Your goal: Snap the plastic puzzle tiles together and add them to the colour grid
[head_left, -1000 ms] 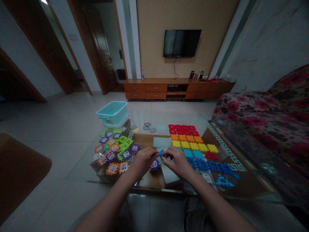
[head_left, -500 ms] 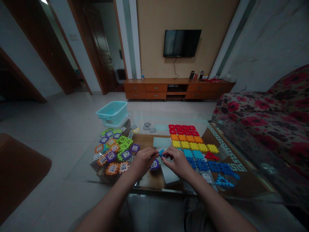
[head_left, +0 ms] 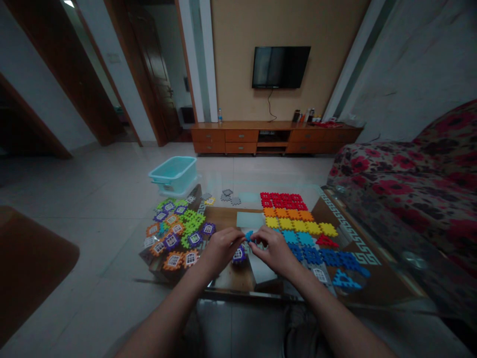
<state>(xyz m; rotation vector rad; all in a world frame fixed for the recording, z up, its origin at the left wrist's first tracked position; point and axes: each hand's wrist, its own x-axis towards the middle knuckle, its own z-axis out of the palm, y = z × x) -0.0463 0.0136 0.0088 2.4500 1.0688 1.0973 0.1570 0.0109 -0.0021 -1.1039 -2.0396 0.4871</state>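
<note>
Between the fingertips of both hands is a small light-blue interlocking tile (head_left: 249, 236), held above the glass table. My left hand (head_left: 224, 244) pinches its left side and my right hand (head_left: 273, 247) its right side, so much of it is hidden. A purple window tile (head_left: 239, 254) lies below, by my left hand. Just right of my right hand are light-blue tiles (head_left: 305, 238) and a row of dark-blue tiles (head_left: 312, 255). Beyond them run yellow tiles (head_left: 313, 227), orange tiles (head_left: 292, 214) and red tiles (head_left: 285, 201).
A pile of green tiles (head_left: 193, 222), purple and orange tiles (head_left: 173, 259) covers the table's left side. A turquoise bin (head_left: 174, 170) stands at the far left corner. Grey tiles (head_left: 226, 196) lie at the back. A flowered sofa (head_left: 402, 169) is on the right.
The light-blue tile has turned slightly between my fingers. Both hands stay in almost the same place.
</note>
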